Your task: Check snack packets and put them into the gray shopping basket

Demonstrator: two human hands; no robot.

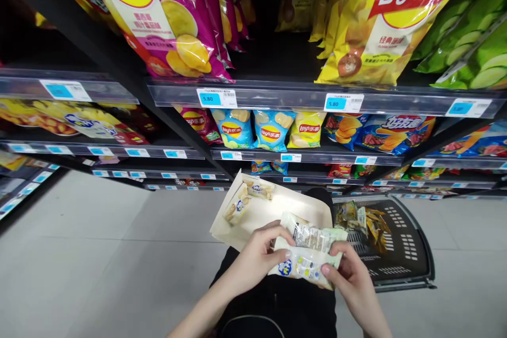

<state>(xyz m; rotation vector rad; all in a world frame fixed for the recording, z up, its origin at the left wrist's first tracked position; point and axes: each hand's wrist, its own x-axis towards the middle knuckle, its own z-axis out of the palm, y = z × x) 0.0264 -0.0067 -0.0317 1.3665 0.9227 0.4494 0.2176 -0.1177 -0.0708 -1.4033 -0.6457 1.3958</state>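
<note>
Both of my hands grip small pale snack packets point(303, 269) with blue logos, held over my lap. My left hand point(263, 253) pinches their left side between thumb and fingers. Closed on the right end is my right hand point(346, 269), its thumb in front. One packet overlaps another, and I cannot tell exactly how many are held. Just behind them a shallow cream-coloured open box point(301, 206) rests on my legs. Inside its left part lie two similar packets, one upper packet point(259, 188) and one lower packet point(237, 206).
A black shopping basket point(400, 269) with several snack bags point(376, 227) stands on the grey floor point(119, 253) to the right. Ahead, shelves hold purple chip bags point(190, 21), yellow chip bags point(380, 37) and smaller blue bags point(273, 129). Price tags line the shelf edge point(277, 100).
</note>
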